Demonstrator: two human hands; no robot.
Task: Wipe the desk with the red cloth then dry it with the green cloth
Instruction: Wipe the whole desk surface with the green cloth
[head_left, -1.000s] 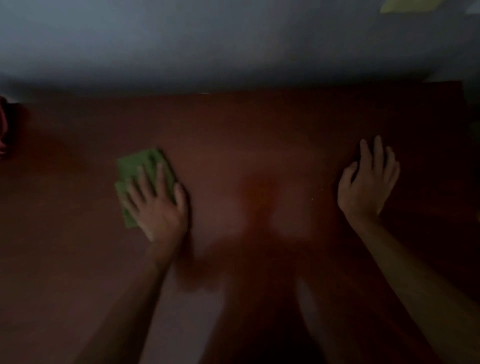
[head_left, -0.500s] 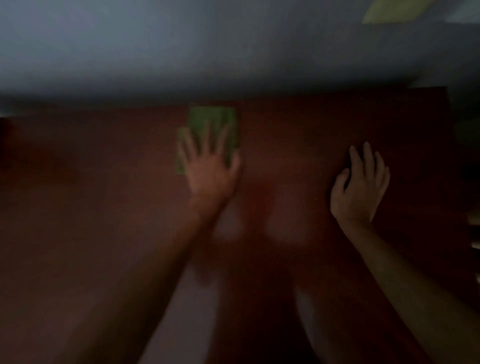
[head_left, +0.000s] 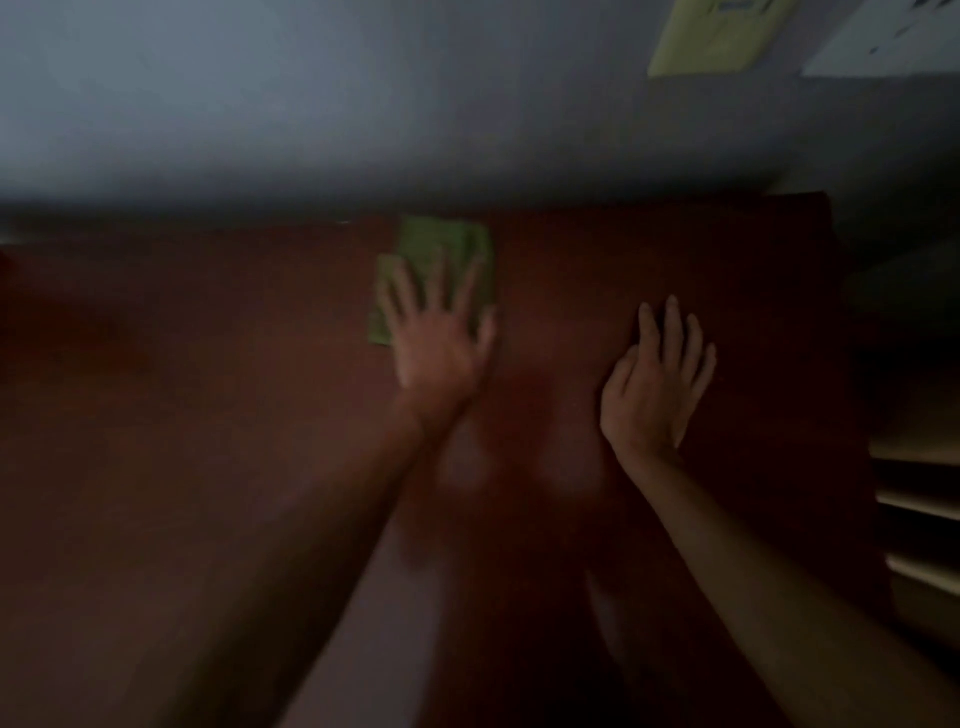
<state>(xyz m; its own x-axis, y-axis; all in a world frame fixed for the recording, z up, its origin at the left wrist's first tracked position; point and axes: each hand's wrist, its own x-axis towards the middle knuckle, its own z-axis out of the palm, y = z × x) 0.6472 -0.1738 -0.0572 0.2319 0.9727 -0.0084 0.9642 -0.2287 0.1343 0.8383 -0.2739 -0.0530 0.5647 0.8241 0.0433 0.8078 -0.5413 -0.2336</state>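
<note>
The scene is dim and blurred. A folded green cloth (head_left: 441, 249) lies on the dark reddish-brown desk (head_left: 208, 415) near its far edge, by the wall. My left hand (head_left: 439, 338) presses flat on the cloth with fingers spread, covering its near half. My right hand (head_left: 657, 384) rests flat on the bare desk to the right, fingers apart, holding nothing. A faint red shape (head_left: 5, 260) at the far left edge may be the red cloth; I cannot tell.
A grey wall (head_left: 363, 104) runs behind the desk, with a yellow paper (head_left: 717, 36) and a white sheet (head_left: 883, 47) stuck on it at upper right. Pale shelf edges (head_left: 914, 509) stand beyond the desk's right side.
My left hand slid the green cloth from the left middle of the desk up and right to the far edge. My right hand stayed flat on the desk.
</note>
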